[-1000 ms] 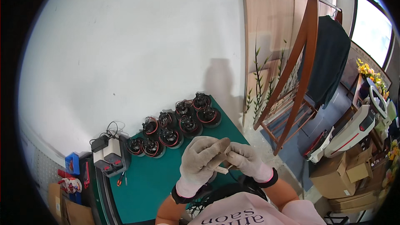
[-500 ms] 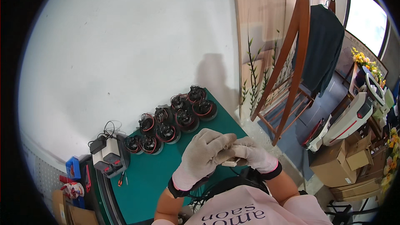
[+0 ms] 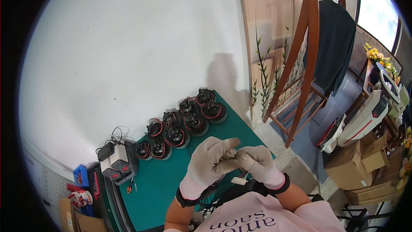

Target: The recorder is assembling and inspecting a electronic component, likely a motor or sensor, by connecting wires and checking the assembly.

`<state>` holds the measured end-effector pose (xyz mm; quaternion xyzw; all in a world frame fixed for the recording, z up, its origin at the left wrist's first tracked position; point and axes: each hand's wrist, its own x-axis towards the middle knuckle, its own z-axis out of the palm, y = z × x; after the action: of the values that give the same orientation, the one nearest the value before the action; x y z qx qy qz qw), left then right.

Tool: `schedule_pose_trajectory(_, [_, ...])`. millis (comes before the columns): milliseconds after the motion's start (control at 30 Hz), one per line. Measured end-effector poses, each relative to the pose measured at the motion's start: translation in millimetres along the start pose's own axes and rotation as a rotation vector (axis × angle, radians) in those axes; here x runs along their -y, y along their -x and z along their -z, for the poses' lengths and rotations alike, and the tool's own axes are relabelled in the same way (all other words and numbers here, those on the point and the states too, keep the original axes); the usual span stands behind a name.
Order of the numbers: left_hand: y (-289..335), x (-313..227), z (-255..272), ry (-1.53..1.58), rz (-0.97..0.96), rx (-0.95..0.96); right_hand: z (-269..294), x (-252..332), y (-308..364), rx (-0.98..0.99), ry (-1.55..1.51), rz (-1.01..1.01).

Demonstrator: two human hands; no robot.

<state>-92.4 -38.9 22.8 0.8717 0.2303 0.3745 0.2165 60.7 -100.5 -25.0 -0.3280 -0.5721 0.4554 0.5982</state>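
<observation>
My left hand (image 3: 207, 163) and my right hand (image 3: 259, 163), both in light grey knit gloves, meet above the near edge of the green mat (image 3: 163, 180). Their fingertips pinch a small pale part (image 3: 231, 152) between them. A white plug connector (image 3: 239, 181) on thin wires hangs just below my right hand. A dark round object lies under my wrists, mostly hidden. Several black round motors with red wiring (image 3: 184, 124) stand in rows at the far side of the mat, well apart from my hands.
A white and black charger-like box with cables (image 3: 116, 163) sits at the mat's left end, with small screwdrivers (image 3: 131, 184) beside it. A blue box (image 3: 80, 175) lies further left. A wooden clothes rack (image 3: 309, 60), cardboard boxes (image 3: 365, 167) and a white wall surround the table.
The view has shifted slightly. My hands have kept together on the small part, with the left fingers now stretched further over the right hand.
</observation>
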Motion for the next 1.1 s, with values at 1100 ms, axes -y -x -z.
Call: schedule_pose_trajectory(1100, [10,-10,-18,-0.108,-0.088,-0.137,0,-1,7,-0.125,-0.064,0.207])
